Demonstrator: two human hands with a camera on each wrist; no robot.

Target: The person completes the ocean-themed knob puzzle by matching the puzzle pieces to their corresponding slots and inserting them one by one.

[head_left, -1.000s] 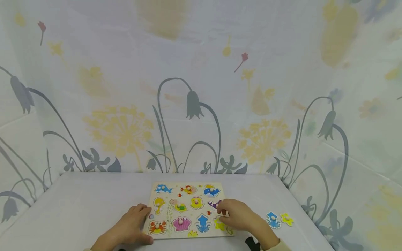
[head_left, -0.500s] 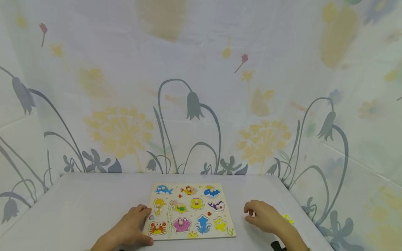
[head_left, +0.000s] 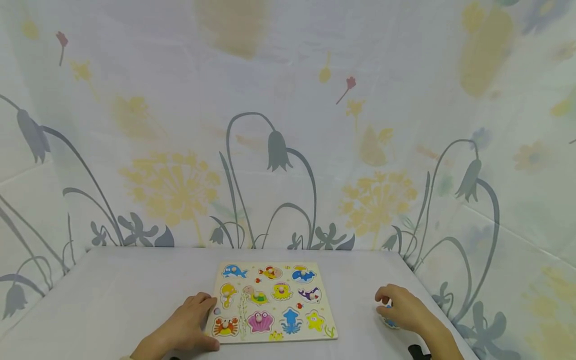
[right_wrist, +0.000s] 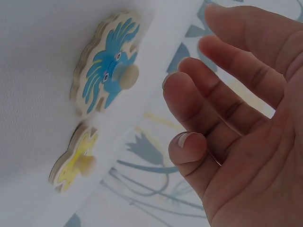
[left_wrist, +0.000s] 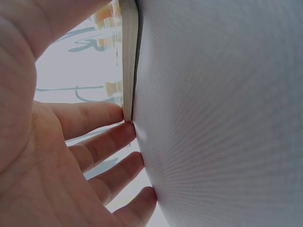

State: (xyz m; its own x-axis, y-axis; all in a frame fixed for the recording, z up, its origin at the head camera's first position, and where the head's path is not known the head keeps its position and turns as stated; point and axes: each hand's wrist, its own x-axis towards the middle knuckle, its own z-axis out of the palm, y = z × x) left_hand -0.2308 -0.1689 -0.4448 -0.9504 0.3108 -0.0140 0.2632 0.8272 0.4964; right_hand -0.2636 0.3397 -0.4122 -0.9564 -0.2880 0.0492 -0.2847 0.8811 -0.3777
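Observation:
A wooden peg puzzle board (head_left: 274, 307) with sea animals lies on the table, most of its pictures bearing a knob. My left hand (head_left: 191, 322) rests at its lower left corner. In the left wrist view the fingers are spread, with fingertips against the board's edge (left_wrist: 129, 66) and the tabletop. To the right, my right hand (head_left: 402, 307) hovers with loosely bent fingers over a blue squid puzzle piece (right_wrist: 113, 61). A gap shows between the hand and the piece's knob. Beside the squid lies a yellow star piece (right_wrist: 73, 165), hidden behind the hand in the head view.
White cloth covers the table (head_left: 135, 280). A flower-printed curtain (head_left: 288, 190) stands behind it and along both sides. A black object (head_left: 418, 352) shows at my right wrist.
My right hand has left the board's right side and moved right to the loose squid piece. The board's yellow star picture came into full view. The left hand stays put.

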